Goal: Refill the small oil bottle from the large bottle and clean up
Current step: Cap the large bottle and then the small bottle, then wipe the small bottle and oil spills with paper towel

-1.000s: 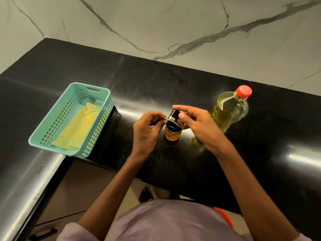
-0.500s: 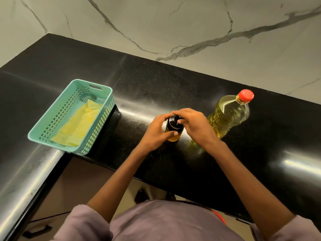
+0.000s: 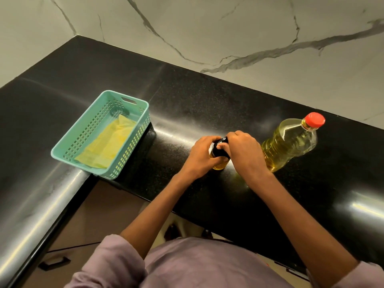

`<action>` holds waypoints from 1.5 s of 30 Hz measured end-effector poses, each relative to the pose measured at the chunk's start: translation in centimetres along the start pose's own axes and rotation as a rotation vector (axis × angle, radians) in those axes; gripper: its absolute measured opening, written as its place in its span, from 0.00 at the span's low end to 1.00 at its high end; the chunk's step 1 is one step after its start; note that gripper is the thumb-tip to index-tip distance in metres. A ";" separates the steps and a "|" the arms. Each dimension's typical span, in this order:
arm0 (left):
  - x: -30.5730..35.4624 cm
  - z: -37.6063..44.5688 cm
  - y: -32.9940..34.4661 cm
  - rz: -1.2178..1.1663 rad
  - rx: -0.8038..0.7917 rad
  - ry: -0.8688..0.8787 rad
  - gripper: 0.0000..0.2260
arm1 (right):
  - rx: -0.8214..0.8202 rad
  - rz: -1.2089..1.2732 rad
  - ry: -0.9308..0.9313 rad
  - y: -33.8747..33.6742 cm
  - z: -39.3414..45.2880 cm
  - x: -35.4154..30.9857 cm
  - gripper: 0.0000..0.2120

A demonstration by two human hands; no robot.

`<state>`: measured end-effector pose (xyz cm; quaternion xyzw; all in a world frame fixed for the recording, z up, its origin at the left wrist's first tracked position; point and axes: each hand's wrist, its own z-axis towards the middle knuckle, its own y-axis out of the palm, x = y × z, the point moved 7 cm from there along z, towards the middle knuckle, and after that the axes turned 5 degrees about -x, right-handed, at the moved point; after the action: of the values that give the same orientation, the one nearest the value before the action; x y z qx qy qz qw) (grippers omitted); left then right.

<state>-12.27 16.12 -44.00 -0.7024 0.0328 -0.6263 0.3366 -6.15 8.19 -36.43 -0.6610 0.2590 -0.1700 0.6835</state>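
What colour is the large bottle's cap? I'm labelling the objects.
Red, on the large bottle; its cap shows clearly in the head view.

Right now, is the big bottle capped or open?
Capped. The red cap sits on the neck of the big bottle, which stands on the counter beside the right hand, untouched.

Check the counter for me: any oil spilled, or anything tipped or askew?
No spill shows on the black counter. The large bottle stands capped, and the small oil bottle stands upright between the left hand and right hand. The basket overhangs the counter's edge.
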 end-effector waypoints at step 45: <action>-15.8 -4.6 -20.2 0.793 -0.175 -0.440 0.09 | -0.057 0.375 -0.331 5.1 10.4 -20.9 0.20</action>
<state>-27.33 37.11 -47.20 -0.7775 0.2795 -0.2801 0.4888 -17.58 29.04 -38.90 -0.6391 0.2665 0.0776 0.7173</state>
